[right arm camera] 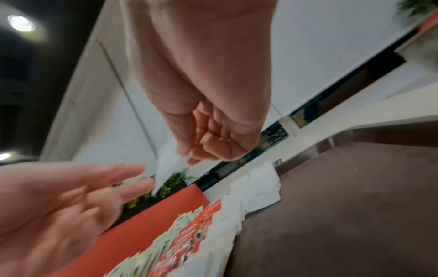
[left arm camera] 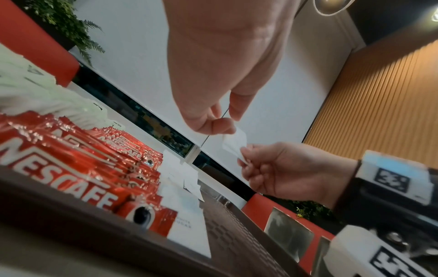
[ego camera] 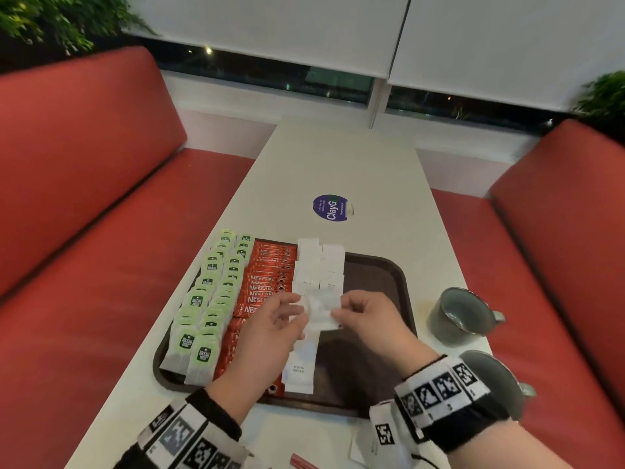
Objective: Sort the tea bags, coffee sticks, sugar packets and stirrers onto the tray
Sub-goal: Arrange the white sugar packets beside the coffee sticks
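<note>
A café or canteen booth by a window at night.

Red padded benches (ego camera: 101, 184) flank a long white table (ego camera: 338, 164) on both sides of the hands, with roller blinds (ego camera: 304, 25) half drawn over dark glass beyond them. Under the hands lies a brown serving tray (ego camera: 378, 275) stocked with rows of tea bags (ego camera: 209, 299), coffee sticks (ego camera: 270, 275) and sugar packets (ego camera: 318, 262). Two grey mugs (ego camera: 463, 316) stand right of the hands; potted greenery (ego camera: 50, 22) sits behind the left bench.
</note>
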Motion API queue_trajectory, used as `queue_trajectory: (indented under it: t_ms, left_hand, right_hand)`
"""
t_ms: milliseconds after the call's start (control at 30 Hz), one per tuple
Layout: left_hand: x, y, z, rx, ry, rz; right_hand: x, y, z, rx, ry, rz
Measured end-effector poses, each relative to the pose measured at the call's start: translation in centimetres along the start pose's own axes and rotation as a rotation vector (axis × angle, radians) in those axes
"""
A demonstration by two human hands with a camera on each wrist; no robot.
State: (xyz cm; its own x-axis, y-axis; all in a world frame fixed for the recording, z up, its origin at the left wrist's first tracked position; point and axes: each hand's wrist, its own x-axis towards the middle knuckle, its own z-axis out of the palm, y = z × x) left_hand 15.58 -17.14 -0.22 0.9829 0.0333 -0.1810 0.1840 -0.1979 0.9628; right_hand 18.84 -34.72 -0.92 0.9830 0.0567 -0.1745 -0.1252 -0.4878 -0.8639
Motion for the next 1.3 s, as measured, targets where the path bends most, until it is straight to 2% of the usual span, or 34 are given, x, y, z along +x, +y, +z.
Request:
queue_trajectory:
  t_ms: [67,133,300,500,600,767,833,900,967,1033,1133,1300]
  left_hand:
    - [-0.3,0.1,-0.6,-0.012,0.021,-0.006]
    - [-0.8,-0.1,-1.6,-0.02,0.044,-0.013]
    - [-2.0,-1.3,-4.4,-0.079,0.113,-0.078]
    - [-2.8,-2.9,-6.1,-0.12,0.163,-0.103]
    - [-3.0,-3.4,-6.6,-0.117,0.165,-0.113]
    - [-3.2,-3.1,-6.6,-0.113,0.163,-0.112]
    - [-3.6,-2.7,-6.6,-0.09,0.151,-0.085]
    - [-4.1,-2.2,-6.6,-0.057,0.127,-0.048]
    - [-4.6,-2.0,-6.6,-0.022,0.099,-0.017]
    - [-5.0,-1.9,-6.3,-0.021,0.072,0.003]
    - [-6.1,-1.7,-5.0,0.022,-0.003,0.017]
    - [-8.6,-0.9,-0.5,0.297,-0.238,0.094]
  right_hand:
    - [1.6,0.8,-1.1,0.036,0.126,0.118]
    - [3.2,1.7,-2.0,0.041,0.173,0.232]
    - [6.2,2.6,-1.2,0.065,0.103,0.435]
    - [9.2,3.2,0.1,-0.084,-0.04,0.605]
    - [9.8,3.4,0.6,-0.141,-0.047,0.635]
    - [9.4,2.7,0.8,-0.35,-0.068,0.551]
    - [8.0,1.5,0.1,-0.383,-0.026,0.448]
    - [5.3,-0.2,-1.2,-0.292,0.071,0.299]
    - [1.2,-1.6,-2.8,-0.176,0.145,0.146]
    - [-3.5,-2.1,-4.6,-0.151,0.132,0.029]
    - [-10.6,-0.5,-6.9,-0.165,0.066,0.043]
    - [-18.5,5.6,-8.5,-0.347,0.078,0.244]
